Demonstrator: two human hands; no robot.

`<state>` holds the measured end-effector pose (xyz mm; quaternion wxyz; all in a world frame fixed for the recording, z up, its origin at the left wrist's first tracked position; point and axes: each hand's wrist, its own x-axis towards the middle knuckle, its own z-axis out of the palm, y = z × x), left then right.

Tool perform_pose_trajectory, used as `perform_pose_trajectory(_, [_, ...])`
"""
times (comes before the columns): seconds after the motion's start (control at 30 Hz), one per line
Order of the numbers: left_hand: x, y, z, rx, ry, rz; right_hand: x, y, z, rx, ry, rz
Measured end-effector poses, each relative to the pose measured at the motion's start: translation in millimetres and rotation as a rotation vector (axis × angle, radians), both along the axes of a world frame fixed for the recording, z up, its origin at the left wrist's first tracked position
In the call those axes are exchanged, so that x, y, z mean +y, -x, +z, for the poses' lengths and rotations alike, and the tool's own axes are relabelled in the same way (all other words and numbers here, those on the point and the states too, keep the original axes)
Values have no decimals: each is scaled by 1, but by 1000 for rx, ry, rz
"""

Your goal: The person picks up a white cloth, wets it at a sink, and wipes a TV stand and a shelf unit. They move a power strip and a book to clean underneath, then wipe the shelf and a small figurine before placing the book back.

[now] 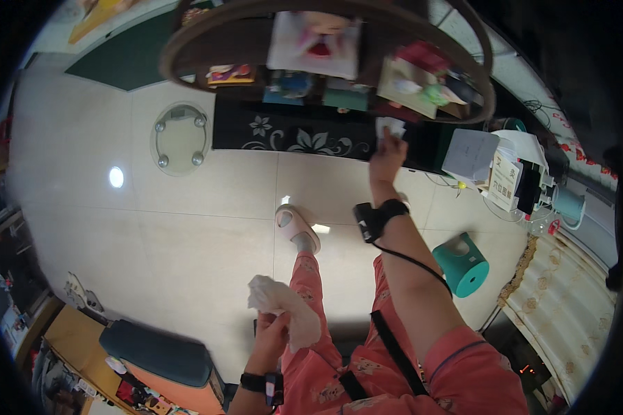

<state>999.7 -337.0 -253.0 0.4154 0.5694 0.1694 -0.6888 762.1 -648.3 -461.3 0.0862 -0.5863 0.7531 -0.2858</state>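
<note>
My left hand (272,332), low in the view, holds a crumpled white tissue (296,316) that droops to the right over the pink trouser leg. Farther up, my right hand (389,155) reaches out to a small white packet or folded paper (391,126) at the edge of the black cabinet with a white flower pattern (311,140). Its fingers touch the white item; whether they grip it cannot be told. Straps with small devices are on both wrists.
A round glass scale (180,139) lies on the tiled floor, left of the cabinet. Books and a light blue mug (569,205) stand at the right, above a green plastic stool (462,265). An upholstered box seat (161,353) is at the lower left.
</note>
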Motion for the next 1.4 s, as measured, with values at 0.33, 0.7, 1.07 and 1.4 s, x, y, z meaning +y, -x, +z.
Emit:
perform_pose_trajectory(0.33, [54,-81,18,-60,17,228,-1,-239,4,-74,-90,351])
perform_pose_trajectory(0.7, [44,-133,21,-80,48,279,23,-73,-15,-309,-32,-43])
perform_pose_trajectory(1.07, [-60,-227,30,7,100,179,-14,-146,-26,-257,15,-416])
perform_pose_trajectory(1.4, [-128,-264,42,58,81,89,-10,-307,8,-31,-74,-120])
